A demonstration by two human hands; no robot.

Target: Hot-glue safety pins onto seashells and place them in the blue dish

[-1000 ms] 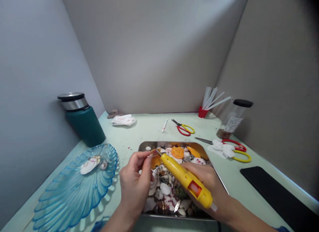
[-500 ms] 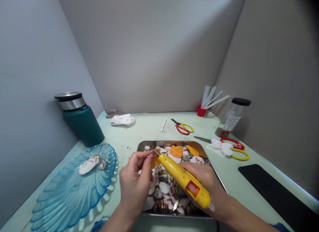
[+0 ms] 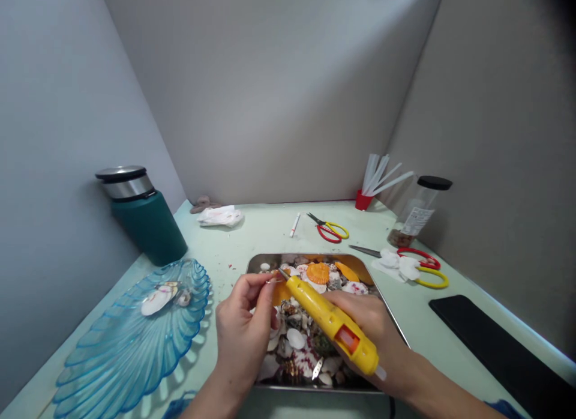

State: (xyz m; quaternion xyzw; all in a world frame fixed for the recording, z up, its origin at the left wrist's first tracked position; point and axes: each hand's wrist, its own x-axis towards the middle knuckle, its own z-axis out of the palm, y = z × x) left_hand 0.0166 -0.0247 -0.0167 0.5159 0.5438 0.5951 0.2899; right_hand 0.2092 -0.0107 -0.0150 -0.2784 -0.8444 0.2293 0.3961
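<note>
My right hand [image 3: 366, 323] is wrapped round a yellow glue gun [image 3: 330, 323] with an orange trigger. Its nozzle points up and left at a small thin piece [image 3: 272, 277] pinched between the thumb and fingers of my left hand [image 3: 243, 323]; I cannot make out what that piece is. Both hands hover over a metal tray [image 3: 258, 264] filled with several seashells, an orange scallop shell [image 3: 317, 273] among them. To the left lies a blue shell-shaped glass dish [image 3: 130, 335] with a few shells [image 3: 157, 299] on it.
A teal flask [image 3: 141, 218] stands at the back left. Red-and-yellow scissors [image 3: 330, 230], a second pair [image 3: 423, 269] with white tissue, a red cup of glue sticks [image 3: 366, 197], a clear jar [image 3: 416, 218] and a black slab [image 3: 499, 353] lie right. Crumpled paper [image 3: 220, 216] sits behind.
The view has shifted slightly; the hands, the glue gun and the pinched piece hold nearly the same pose over the tray.
</note>
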